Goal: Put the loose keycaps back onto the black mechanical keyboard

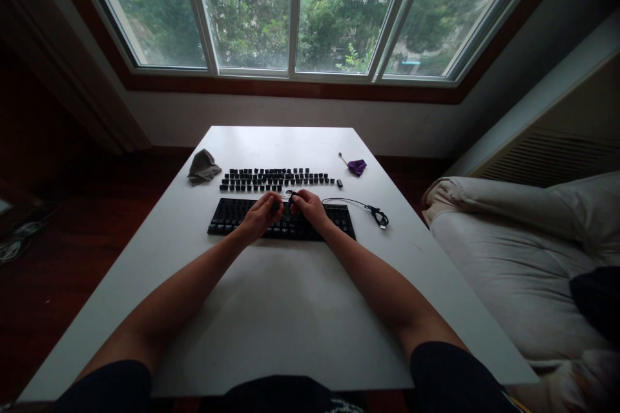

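Note:
A black keyboard (227, 216) lies across the middle of the white table (271, 310). Behind it, several loose black keycaps (276, 179) are laid out in rows. My left hand (260, 214) is above the keyboard's middle with its fingers pinched on a small dark piece, probably a keycap. My right hand (310, 206) is close beside it, fingers closed on a thin wire tool that I cannot make out clearly. The two hands almost touch over the keyboard's back edge.
A grey cloth (203, 166) lies at the back left. A purple brush (356, 166) is at the back right, with a small black piece (340, 183) near it. The keyboard cable (376, 213) is coiled to the right. A pale sofa (513, 258) stands beside the table's right edge.

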A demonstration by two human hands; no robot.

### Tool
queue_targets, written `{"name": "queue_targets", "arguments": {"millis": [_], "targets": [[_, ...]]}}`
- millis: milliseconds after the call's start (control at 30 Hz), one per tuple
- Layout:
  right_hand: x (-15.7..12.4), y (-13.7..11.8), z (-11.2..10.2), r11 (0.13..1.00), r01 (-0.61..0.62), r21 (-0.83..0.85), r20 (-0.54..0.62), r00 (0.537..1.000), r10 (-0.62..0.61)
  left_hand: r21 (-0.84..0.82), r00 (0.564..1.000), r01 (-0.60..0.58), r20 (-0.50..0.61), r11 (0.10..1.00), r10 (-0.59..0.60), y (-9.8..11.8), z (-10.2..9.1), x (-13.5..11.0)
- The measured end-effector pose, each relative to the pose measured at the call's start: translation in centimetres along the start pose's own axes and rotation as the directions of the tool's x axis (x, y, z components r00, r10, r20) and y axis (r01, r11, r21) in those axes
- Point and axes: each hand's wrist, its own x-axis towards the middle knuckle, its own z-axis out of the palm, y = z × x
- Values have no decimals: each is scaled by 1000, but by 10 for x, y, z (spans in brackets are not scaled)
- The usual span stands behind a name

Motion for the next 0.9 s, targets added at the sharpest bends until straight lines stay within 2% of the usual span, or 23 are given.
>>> {"name": "queue_targets", "arguments": {"millis": [333, 433, 900], "targets": [[0, 3, 0, 1000, 16, 24, 13, 1000, -17, 26, 994, 1, -105, 1000, 2, -3, -7, 4], [0, 4, 0, 999, 30, 35, 15, 999, -30, 24, 994, -4, -107, 1000, 6, -4, -7, 4], [0, 1, 0, 1000, 12, 10, 13, 1000, -12, -67, 981, 17, -193, 998, -29, -8, -16, 11]]}}
